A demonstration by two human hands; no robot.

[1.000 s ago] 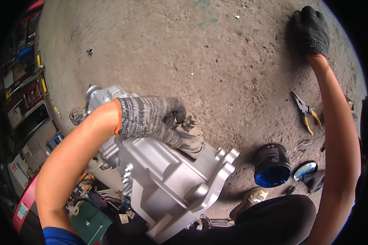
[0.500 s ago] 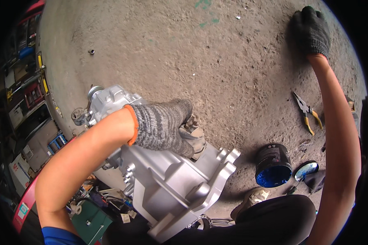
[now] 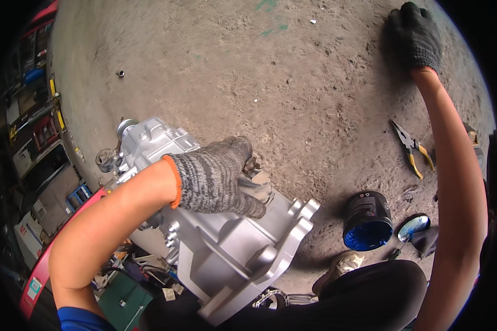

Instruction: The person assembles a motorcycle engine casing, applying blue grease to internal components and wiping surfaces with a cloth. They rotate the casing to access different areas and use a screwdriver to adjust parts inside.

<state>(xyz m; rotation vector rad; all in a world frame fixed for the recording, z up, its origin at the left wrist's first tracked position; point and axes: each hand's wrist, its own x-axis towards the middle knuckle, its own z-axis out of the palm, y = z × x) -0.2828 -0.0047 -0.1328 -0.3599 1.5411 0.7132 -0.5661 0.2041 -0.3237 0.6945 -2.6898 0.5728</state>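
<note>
My left hand, in a grey knit glove with an orange cuff, reaches across a silver gearbox housing. Its fingers and thumb close round a beige-grey piece on the housing's far side. The palm covers part of that piece, so its exact kind does not show. Far off at the upper right, my right hand rests on the ground in a dark glove, arm outstretched. Its fingers look slightly apart, tips pointing away from me; I see nothing held in them.
Yellow-handled pliers lie right of centre. A black can with blue inside is tipped toward me, beside its blue-smeared lid. A small metal socket-like piece sits on the concrete floor. Red-framed shelving lines the left.
The whole view has shifted slightly. My left hand has turned a little on the beige-grey piece, keeping its hold. My right hand stays at the upper right, nearly still on the ground.
</note>
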